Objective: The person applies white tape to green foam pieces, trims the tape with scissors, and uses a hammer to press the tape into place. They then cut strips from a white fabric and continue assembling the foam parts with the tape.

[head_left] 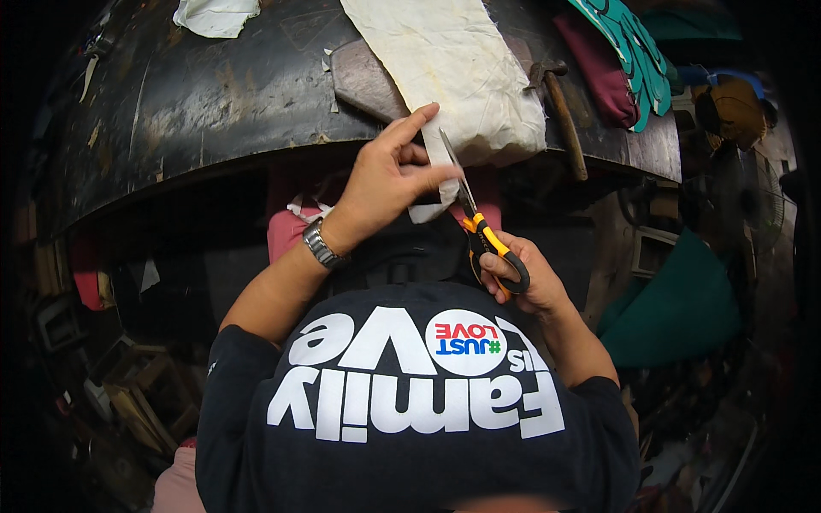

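Left hand (389,184) pinching; right hand (517,274) curled shut.

Cream cloth (445,68): far end cut off by the top edge.
White scrap (214,15): upper part cut off at the top edge.
Scissors (483,235): handle loops partly hidden inside the right hand (522,278).
Hammer (560,107): head partly behind the cloth.
Below the surface (214,111): dark clutter, too dim to tell.

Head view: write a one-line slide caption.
Left hand pinches a cream fabric strip while right hand cuts it with orange-handled scissors at a dark workbench.
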A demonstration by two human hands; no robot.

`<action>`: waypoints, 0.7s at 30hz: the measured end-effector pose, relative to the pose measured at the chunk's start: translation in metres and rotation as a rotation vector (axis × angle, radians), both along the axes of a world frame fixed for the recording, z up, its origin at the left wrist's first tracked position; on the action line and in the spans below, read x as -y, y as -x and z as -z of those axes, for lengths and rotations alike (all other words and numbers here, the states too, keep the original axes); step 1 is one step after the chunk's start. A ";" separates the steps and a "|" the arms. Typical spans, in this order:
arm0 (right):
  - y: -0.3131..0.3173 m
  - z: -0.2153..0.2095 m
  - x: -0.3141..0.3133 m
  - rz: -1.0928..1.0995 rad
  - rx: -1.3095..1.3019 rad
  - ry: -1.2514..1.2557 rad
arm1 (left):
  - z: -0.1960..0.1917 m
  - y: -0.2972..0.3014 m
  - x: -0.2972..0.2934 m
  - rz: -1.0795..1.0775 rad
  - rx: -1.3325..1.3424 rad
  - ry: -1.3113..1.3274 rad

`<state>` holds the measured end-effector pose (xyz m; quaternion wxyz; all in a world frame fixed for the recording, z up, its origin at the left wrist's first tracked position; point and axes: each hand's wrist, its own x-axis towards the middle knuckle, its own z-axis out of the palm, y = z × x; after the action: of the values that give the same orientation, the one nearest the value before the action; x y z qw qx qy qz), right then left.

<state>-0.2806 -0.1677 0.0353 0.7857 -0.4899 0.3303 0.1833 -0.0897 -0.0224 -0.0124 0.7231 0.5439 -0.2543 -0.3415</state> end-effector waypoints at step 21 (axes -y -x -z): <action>-0.028 0.006 0.001 -0.039 0.008 -0.020 | -0.004 -0.020 -0.001 -0.044 0.108 -0.057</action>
<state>-0.2531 -0.1691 0.0290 0.7881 -0.4891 0.3158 0.1998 -0.0695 -0.0218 -0.0088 0.6999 0.5874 -0.2711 -0.3028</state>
